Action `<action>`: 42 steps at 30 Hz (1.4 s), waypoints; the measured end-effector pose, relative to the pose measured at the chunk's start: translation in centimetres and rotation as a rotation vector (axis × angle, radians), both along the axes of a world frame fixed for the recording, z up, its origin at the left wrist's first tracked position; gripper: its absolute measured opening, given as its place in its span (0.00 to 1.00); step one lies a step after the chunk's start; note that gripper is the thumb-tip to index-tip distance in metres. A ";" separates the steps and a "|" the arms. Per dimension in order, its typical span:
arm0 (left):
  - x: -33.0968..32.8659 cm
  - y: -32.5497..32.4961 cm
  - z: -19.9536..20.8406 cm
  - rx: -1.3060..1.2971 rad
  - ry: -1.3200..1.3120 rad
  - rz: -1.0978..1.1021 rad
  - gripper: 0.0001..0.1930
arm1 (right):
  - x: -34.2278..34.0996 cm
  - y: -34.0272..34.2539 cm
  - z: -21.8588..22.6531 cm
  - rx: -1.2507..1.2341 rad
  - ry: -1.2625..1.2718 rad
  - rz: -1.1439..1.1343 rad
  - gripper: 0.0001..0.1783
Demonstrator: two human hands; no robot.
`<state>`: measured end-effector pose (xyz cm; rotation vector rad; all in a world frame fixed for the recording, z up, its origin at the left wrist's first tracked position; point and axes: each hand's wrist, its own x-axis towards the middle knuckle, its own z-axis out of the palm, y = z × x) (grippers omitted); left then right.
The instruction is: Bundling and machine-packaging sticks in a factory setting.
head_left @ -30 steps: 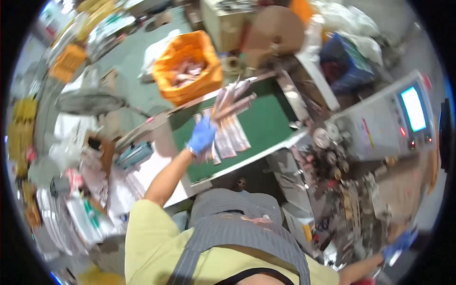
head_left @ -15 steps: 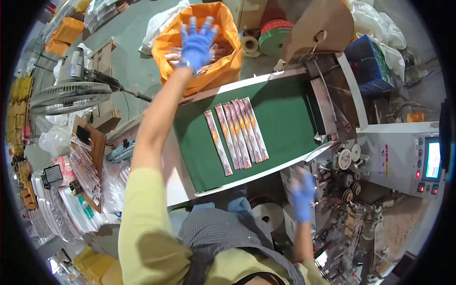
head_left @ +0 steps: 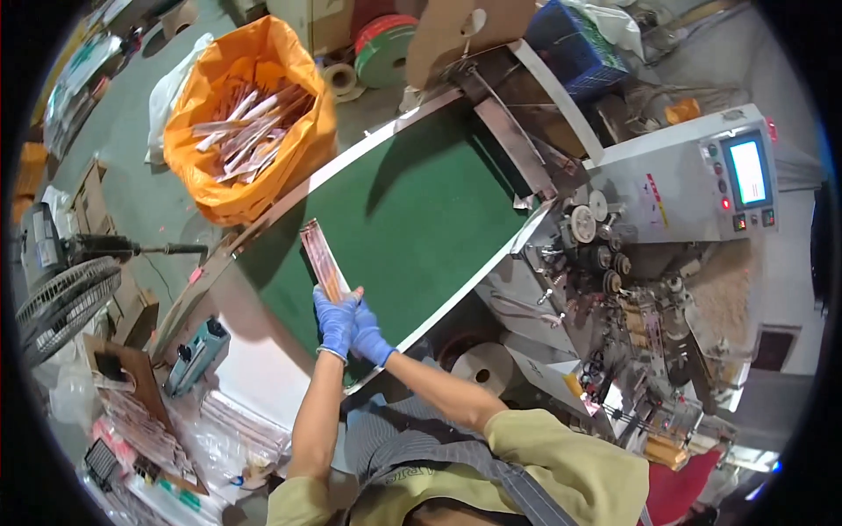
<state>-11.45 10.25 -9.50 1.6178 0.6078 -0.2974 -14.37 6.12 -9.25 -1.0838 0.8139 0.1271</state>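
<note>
My blue-gloved left hand (head_left: 336, 324) and blue-gloved right hand (head_left: 368, 335) are together over the near left part of the green belt (head_left: 412, 210). Both are closed around the lower end of one stack of long, narrow printed packets (head_left: 322, 256), purple-white with some orange. The stack's far end sticks out past my fingers and points away from me. How the right fingers sit is partly hidden behind the left hand.
Beyond the belt stands an orange bag (head_left: 307, 114) full of loose packets. A machine with a lit control panel (head_left: 745, 171) is on the right. At left are a fan (head_left: 74, 298), a teal tool (head_left: 197, 355) and bundled packets (head_left: 250, 421). A blue crate (head_left: 574, 48) sits far right.
The packets that lay in a row on the belt are now gathered in my hands. My left hand has come back from the orange bag, and the view has turned right.
</note>
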 end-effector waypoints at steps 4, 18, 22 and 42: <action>-1.8 4.0 1.0 0.155 0.178 -0.030 0.21 | -4.0 -0.9 1.0 -0.590 -0.437 0.740 0.19; -24.2 43.6 0.9 0.727 0.306 1.022 0.22 | -0.1 -10.6 -1.8 -0.506 -0.125 1.016 0.15; -21.0 55.7 5.5 0.972 0.390 1.015 0.21 | 2.1 -10.0 -2.4 -0.776 0.034 1.057 0.11; -9.8 76.9 3.3 0.975 0.619 0.856 0.19 | 1.7 -6.2 0.5 -1.082 -0.024 1.011 0.16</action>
